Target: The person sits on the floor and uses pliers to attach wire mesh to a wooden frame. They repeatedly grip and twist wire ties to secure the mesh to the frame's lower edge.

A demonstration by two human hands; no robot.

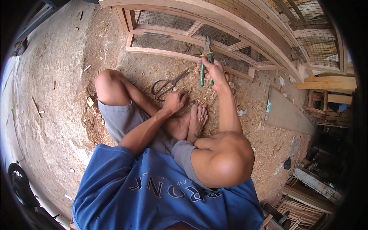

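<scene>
My right hand (216,73) grips a pair of pliers (207,50) with green handles, its jaws pointing up at the mesh-covered wooden frame (168,30). The handles stand somewhat apart. My left hand (174,101) is curled closed, low over the ground beside my bare feet. Whatever its fingers hold, if anything, is hidden. Just beyond that hand lies a pair of large dark scissors (169,84) on the dirt. Wire mesh fills the panels of the wooden frame, and a short metal rod or strip (157,35) shows at its lower rail.
Wood shavings cover the ground around my crossed legs. To the right lies a flat board (287,111), with a wooden stool-like piece (318,103) beyond it. Stacked wood strips (295,212) are at lower right. A black wheel (19,180) shows at the left edge.
</scene>
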